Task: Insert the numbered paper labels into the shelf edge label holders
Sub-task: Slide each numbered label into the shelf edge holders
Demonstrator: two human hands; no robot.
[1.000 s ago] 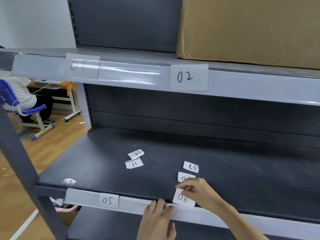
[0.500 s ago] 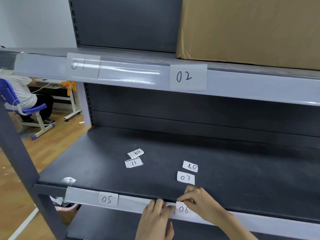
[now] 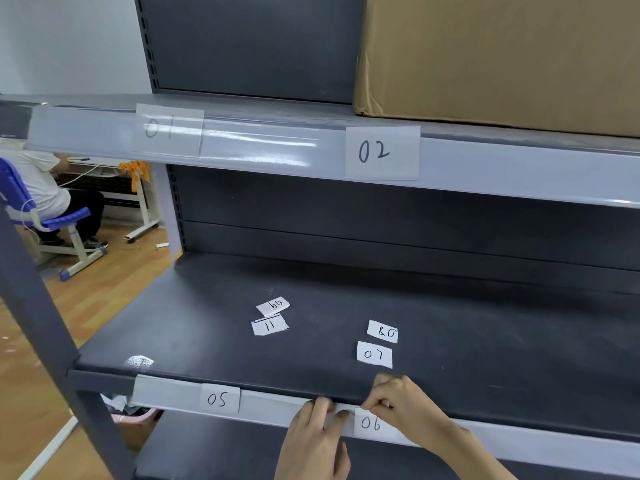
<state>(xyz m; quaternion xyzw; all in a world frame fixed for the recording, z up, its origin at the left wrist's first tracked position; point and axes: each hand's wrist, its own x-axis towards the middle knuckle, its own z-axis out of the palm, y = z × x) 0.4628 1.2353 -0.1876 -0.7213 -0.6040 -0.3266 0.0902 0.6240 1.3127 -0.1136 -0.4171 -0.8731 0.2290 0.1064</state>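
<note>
My right hand [image 3: 398,401] pinches the top edge of the "06" label [image 3: 371,424], which sits low in the lower shelf's clear label holder [image 3: 277,405]. My left hand [image 3: 317,441] presses its fingertips on the holder's strip just left of that label. The "05" label [image 3: 219,399] sits in the same holder further left. Loose labels lie on the dark shelf: "07" [image 3: 374,355], "08" [image 3: 383,331], "11" [image 3: 270,324] and "09" [image 3: 273,305]. On the upper shelf edge are "01" [image 3: 168,129] and "02" [image 3: 382,152].
A large cardboard box [image 3: 502,60] stands on the upper shelf at right. A crumpled bit of clear film [image 3: 139,362] lies at the lower shelf's front left. A person sits on a blue chair [image 3: 45,216] at far left, over a wooden floor.
My right hand has carried the "06" label from the shelf's front edge down into the holder strip. My left hand stayed on the strip.
</note>
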